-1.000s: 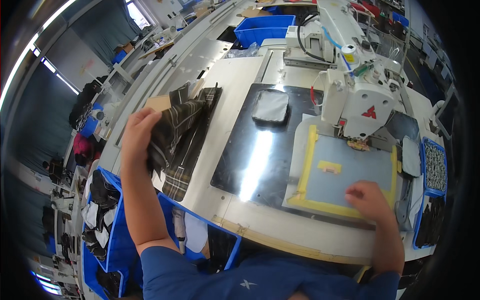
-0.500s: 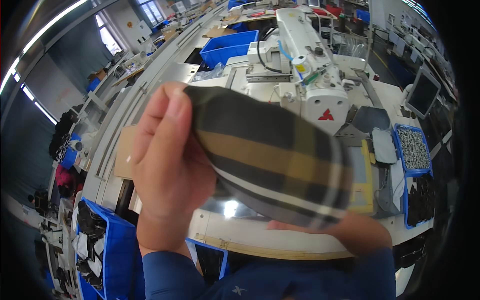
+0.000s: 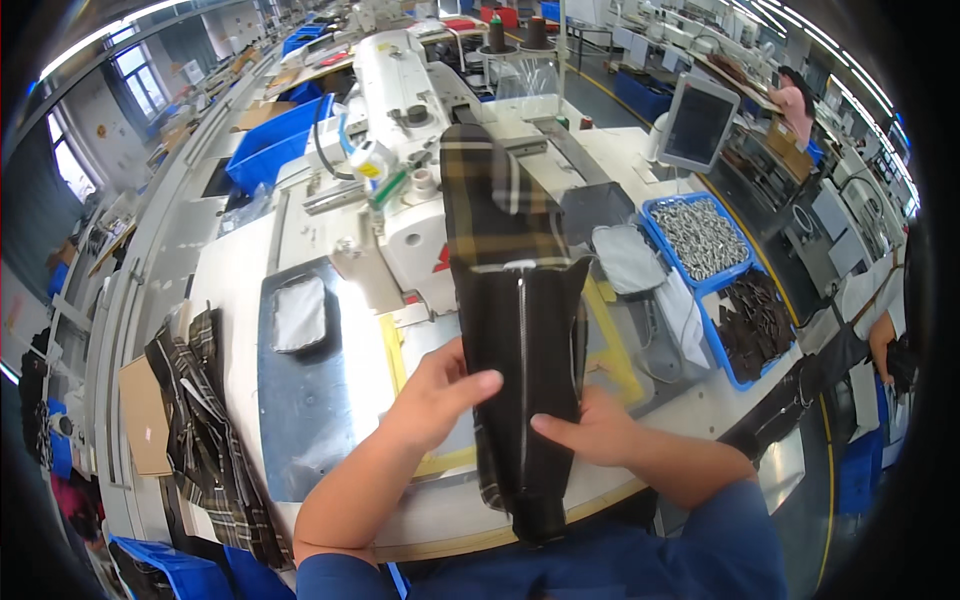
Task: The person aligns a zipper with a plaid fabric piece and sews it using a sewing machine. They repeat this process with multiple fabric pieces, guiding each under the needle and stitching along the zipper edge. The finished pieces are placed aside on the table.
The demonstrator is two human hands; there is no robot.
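Note:
I hold a long dark piece with a zipper upright over the machine bed, its upper part brown and olive plaid. My left hand grips its left edge, thumb on the front. My right hand grips its right side, thumb beside the zipper. Behind it stands a white sewing machine; a yellow-edged clamp plate shows partly behind the piece. A grey square pad lies on the steel plate. More plaid pieces lie at the left beside cardboard.
Blue trays of metal fittings and dark pieces sit right, near a screen and another grey pad. A blue bin stands back left, another lower left. Co-workers work at right: one in pink, an arm lower.
My left hand has lifted a plaid piece from the left stack and brought it to the middle. My right hand now grips it too. The view has swung rightward.

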